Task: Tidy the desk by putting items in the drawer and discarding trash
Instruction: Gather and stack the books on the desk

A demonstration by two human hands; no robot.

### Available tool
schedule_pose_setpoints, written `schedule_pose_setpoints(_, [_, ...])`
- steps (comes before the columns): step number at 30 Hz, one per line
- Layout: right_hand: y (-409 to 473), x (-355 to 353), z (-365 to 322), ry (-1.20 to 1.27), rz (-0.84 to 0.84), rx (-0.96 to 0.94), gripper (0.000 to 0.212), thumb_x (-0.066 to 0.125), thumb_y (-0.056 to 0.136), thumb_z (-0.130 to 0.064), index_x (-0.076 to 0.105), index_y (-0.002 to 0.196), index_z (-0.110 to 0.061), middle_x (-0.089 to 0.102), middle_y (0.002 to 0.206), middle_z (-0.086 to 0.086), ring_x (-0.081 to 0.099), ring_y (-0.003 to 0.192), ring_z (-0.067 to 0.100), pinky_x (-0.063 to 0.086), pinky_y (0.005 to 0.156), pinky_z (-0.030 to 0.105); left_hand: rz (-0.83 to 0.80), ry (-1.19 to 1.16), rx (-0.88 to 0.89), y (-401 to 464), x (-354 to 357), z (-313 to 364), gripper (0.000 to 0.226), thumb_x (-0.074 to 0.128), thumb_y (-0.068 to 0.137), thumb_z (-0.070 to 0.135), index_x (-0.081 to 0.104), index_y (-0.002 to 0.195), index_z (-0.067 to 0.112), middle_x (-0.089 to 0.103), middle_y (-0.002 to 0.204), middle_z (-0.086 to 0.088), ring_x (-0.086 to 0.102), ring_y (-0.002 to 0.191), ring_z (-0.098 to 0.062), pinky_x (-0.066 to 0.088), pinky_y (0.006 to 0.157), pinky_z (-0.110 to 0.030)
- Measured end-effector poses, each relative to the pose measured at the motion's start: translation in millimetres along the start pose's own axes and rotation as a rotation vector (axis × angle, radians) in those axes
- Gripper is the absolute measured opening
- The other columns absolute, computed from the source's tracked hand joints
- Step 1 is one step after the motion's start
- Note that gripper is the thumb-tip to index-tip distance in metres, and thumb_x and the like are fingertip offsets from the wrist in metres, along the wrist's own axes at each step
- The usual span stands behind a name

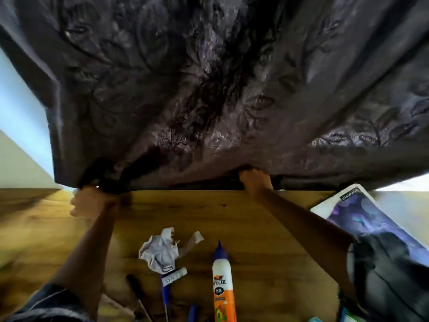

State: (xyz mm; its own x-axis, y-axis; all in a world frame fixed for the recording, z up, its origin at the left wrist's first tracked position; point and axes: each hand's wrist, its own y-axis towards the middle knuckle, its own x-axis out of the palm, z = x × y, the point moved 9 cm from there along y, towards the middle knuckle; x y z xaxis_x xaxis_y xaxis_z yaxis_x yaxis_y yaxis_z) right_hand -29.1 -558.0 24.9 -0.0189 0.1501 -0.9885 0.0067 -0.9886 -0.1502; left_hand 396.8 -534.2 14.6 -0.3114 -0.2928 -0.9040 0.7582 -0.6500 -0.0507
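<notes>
Dark patterned cloth [209, 89], leaf-embossed and shiny, fills everything above and beyond both hands; it hangs to the far edge of the wooden desk [267, 240].

Left hand [92, 201] grips the cloth's lower hem, fingers curled round a bunch of it. Right hand [255, 180] grips the same hem further along, fingers hooked over the edge. Both arms are stretched out, so neither is free for the desk items. No drawer or bin in view (maybe behind the cloth; cannot tell).

Notebook [362, 219], purple cover, lies on the desk below and outside the right hand, partly under the right sleeve. Its spine strip reads "classmate".

Glue bottle [221, 282] lies between the two forearms, well back toward the body, nearer the right arm. Long axis runs away from the body, blue nozzle pointing toward the hands. Label reads "EVICOL" (first letter cut off) and "MR".

Crumpled paper [160, 252], the likely trash, sits just left of the bottle and nearer the left arm.

Blue pen [166, 291] lies just nearer the body than the paper, with a white tag whose writing is unreadable.

Judgement: letting go of the cloth comes first; then the left hand draws straight back for the paper.
</notes>
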Motion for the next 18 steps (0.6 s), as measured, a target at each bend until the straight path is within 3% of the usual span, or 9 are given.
schedule_pose_setpoints(3, [0.6,31.4,-3.8,0.189,-0.237,-0.012,0.026,0.036,0.098,-0.004,0.055,0.114,-0.005,0.053,0.123,0.018,0.052,0.109,0.036,0.043,0.094,0.046,-0.035,-0.086,0.114,-12.1,14.9,7.3,0.038,0.074,0.07,0.015,0.06,0.103,0.0,0.062,0.103,-0.025,0.059,0.098,-0.043,0.047,0.089,-0.05])
schedule_pose_setpoints(6, [-4.0,36.0,-0.4,0.222,-0.232,0.01,0.026,0.038,0.097,-0.009,0.042,0.075,-0.022,0.047,0.08,0.004,0.041,0.07,0.023,0.036,0.078,0.035,0.001,0.052,0.222,-38.2,20.2,25.2,0.036,0.06,0.085,0.027,0.057,0.11,0.001,0.059,0.113,-0.024,0.049,0.11,-0.042,0.037,0.093,-0.045])
schedule_pose_setpoints(7, [-7.5,31.2,3.3,0.238,-0.202,0.027,0.025,0.04,0.097,-0.014,0.043,0.074,-0.025,0.042,0.073,0.0,0.041,0.069,0.021,0.035,0.078,0.035,-0.028,0.137,0.293,-46.0,25.2,35.1,0.039,0.054,0.088,0.031,0.058,0.114,0.002,0.056,0.12,-0.023,0.043,0.116,-0.04,0.032,0.096,-0.045])
schedule_pose_setpoints(8, [-14.7,24.1,7.9,0.239,-0.162,0.043,0.019,0.041,0.096,-0.02,0.051,0.081,-0.026,0.047,0.077,0.0,0.048,0.078,0.024,0.036,0.082,0.037,-0.098,0.23,0.374,-52.2,33.3,43.1,0.042,0.047,0.092,0.035,0.056,0.12,0.004,0.052,0.128,-0.021,0.038,0.122,-0.038,0.029,0.099,-0.044])
schedule_pose_setpoints(10, [-27.1,10.0,16.1,0.18,-0.066,0.032,0.023,0.04,0.095,-0.024,0.061,0.106,-0.022,0.06,0.107,0.005,0.052,0.105,0.029,0.036,0.094,0.041,-0.281,0.367,0.502,-60.1,52.7,50.7,0.049,0.032,0.098,0.041,0.042,0.137,0.014,0.038,0.145,-0.016,0.026,0.133,-0.036,0.024,0.106,-0.044])
schedule_pose_setpoints(12, [-44.0,-2.6,22.7,0.203,0.002,-0.002,0.027,0.041,0.094,-0.022,0.058,0.115,-0.021,0.053,0.126,0.006,0.044,0.118,0.029,0.031,0.099,0.044,-0.399,0.401,0.554,-65.0,59.4,53.3,0.053,0.026,0.098,0.047,0.03,0.145,0.024,0.029,0.152,-0.01,0.021,0.139,-0.034,0.024,0.108,-0.044])
schedule_pose_setpoints(15, [-79.8,-17.2,38.8,0.232,0.052,-0.018,0.031,0.043,0.091,-0.027,0.054,0.12,-0.027,0.047,0.133,0.003,0.038,0.125,0.029,0.03,0.099,0.04,-0.512,0.293,0.602,-84.6,49.8,66.3,0.051,0.03,0.096,0.051,0.039,0.141,0.027,0.038,0.147,-0.009,0.037,0.133,-0.032,0.034,0.107,-0.044])
schedule_pose_setpoints(18, [-126.6,-23.8,56.9,0.214,0.09,-0.032,0.038,0.034,0.089,-0.033,0.055,0.12,-0.029,0.046,0.135,0.002,0.038,0.126,0.027,0.032,0.097,0.037,-0.54,0.131,0.696,-122.6,29.2,85.0,0.036,0.037,0.095,0.046,0.058,0.118,0.026,0.059,0.125,-0.005,0.055,0.114,-0.029,0.043,0.098,-0.041])
